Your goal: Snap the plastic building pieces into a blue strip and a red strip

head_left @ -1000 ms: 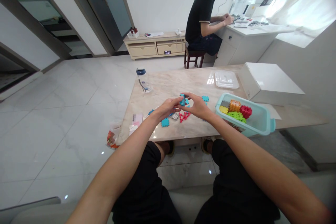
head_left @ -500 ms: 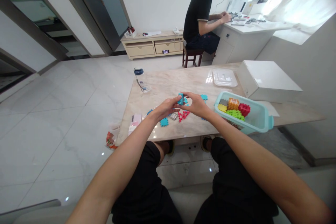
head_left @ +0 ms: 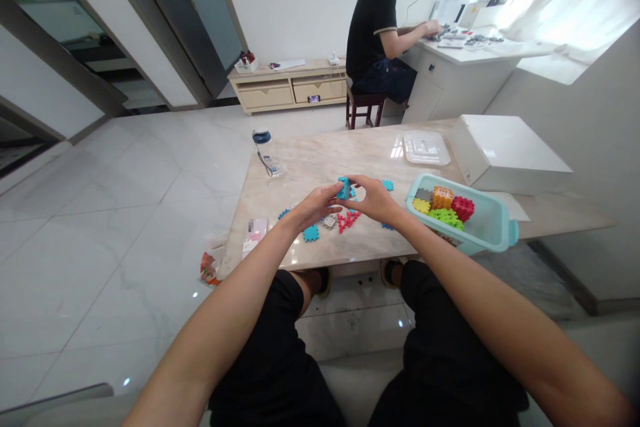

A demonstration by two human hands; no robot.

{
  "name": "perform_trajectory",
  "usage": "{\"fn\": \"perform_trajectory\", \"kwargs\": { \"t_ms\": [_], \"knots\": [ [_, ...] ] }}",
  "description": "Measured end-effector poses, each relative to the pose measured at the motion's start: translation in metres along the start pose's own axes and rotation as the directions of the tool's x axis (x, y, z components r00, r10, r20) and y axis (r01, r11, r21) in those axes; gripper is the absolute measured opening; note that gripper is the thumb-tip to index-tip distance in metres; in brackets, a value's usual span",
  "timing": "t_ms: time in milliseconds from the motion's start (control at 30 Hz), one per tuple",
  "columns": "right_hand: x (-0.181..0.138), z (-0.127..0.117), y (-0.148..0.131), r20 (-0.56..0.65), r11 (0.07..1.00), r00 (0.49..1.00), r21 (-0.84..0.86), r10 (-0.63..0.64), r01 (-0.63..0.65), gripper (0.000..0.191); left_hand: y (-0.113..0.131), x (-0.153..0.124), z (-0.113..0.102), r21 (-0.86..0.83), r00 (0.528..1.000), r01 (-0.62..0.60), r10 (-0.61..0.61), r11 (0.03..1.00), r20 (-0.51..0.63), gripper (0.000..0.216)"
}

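Above the middle of the table, my left hand [head_left: 320, 205] and my right hand [head_left: 371, 197] both grip a small stack of blue interlocking toy tiles [head_left: 343, 188]. The fingers partly cover it. Beneath and around my hands lie loose pieces: a blue square tile [head_left: 311, 233], a grey-white window tile [head_left: 329, 221], several red pieces [head_left: 347, 220] and another blue tile [head_left: 387, 185] beyond my right hand. More blue pieces are partly hidden behind my hands and forearms.
At the right stands a light-blue basket [head_left: 500, 240] with grey, yellow, orange, red and green blocks. Behind it are a clear plastic lid [head_left: 426, 148] and a white box [head_left: 510, 150]. A water bottle [head_left: 267, 153] stands at the far left. Another person [head_left: 373, 27] sits at a white desk.
My hands keep their hold on the blue stack, which seems turned slightly. The whole view has shifted a little; the other person's hands and head have moved slightly.
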State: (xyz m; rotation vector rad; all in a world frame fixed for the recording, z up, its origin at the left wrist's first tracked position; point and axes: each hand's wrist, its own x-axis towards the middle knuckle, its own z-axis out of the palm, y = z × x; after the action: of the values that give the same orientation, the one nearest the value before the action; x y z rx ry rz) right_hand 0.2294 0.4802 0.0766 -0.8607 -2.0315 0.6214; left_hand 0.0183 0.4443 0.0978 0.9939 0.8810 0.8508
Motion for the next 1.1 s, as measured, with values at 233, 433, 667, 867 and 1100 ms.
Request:
{"fn": "perform_trajectory", "kwargs": {
  "t_ms": [233,433,667,867,1100],
  "knots": [
    [-0.003,0.001,-0.001,0.023,0.999,0.999,-0.022,-0.033,0.033,0.055,-0.001,0.001,0.0,0.05,1.0,-0.008,0.007,0.999,0.02,0.051],
    [-0.002,0.0,-0.004,0.008,0.998,0.998,-0.002,-0.063,0.063,0.062,-0.001,0.003,-0.003,0.082,0.998,0.016,-0.01,0.996,-0.066,0.057],
    [-0.003,0.002,-0.005,-0.024,0.997,0.997,-0.031,-0.069,0.068,0.05,-0.003,0.002,-0.003,0.077,0.999,0.015,-0.011,0.997,-0.051,0.057],
    [-0.001,0.0,0.003,-0.023,0.993,0.998,-0.106,-0.051,0.048,0.045,-0.002,0.005,-0.002,0.185,0.995,-0.028,0.045,0.982,-0.088,0.06],
    [-0.003,0.005,0.018,0.08,0.966,0.996,-0.25,-0.047,0.065,0.045,-0.009,0.012,-0.004,0.392,0.954,-0.128,0.221,0.911,-0.202,0.058]
  ]
}}
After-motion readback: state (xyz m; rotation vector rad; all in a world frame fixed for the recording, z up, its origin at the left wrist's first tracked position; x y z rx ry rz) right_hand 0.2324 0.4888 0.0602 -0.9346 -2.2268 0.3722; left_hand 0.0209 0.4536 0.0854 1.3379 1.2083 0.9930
